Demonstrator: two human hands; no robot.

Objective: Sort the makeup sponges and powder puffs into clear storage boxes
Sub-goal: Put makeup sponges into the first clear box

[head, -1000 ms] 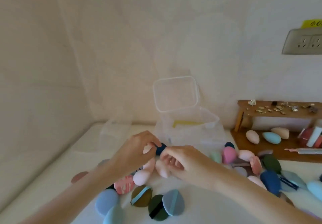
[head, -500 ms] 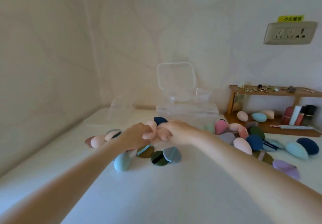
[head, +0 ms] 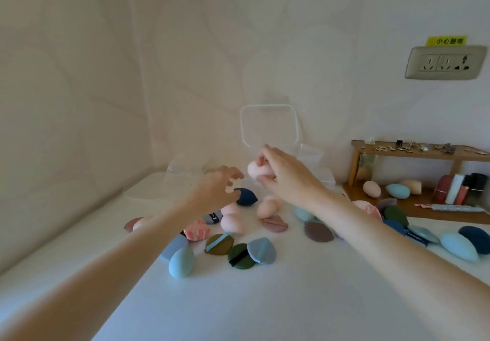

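Observation:
My right hand grips pale pink makeup sponges in the air, just in front of the open clear storage box whose lid stands upright against the wall. My left hand hovers with loosely spread fingers and holds nothing, above a dark blue sponge. Below the hands, more pink sponges lie on the white table among flat powder puffs in olive, green and grey-blue.
A second clear box and a flat lid sit at the back left. A wooden shelf with sponges and cosmetics stands at the right. More puffs and blue sponges spread along the right. A wall socket is above.
My right hand has lifted from the pile with pink sponges and moved up towards the open box. My left hand has let go and opened above the pile.

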